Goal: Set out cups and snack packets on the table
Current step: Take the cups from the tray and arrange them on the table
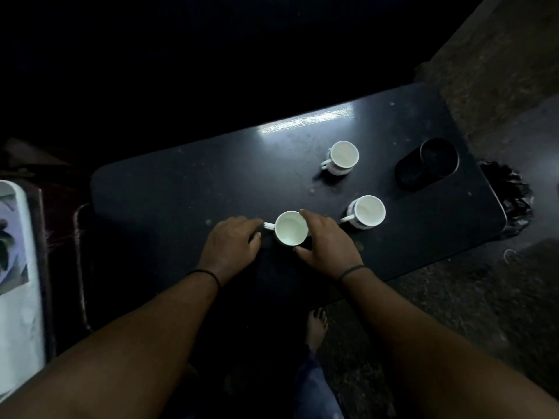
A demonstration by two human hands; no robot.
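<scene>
Your left hand [231,244] pinches the handle of the near cup [291,228] on the dark tabletop [181,189]; your right hand [328,241] cups its side, fingers curved. Two more cups [369,211] stand beyond it, right.

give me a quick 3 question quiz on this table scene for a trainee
1. How many white cups stand on the dark table?
2. True or false: a snack packet already lies on the table.
3. Which cup do both hands flank? A) far cup B) right-side cup C) nearest cup

Key
1. Three.
2. False; none shows, only the cups and a dark container.
3. C; the left hand is by its handle, the right hand curves round its other side.
</scene>
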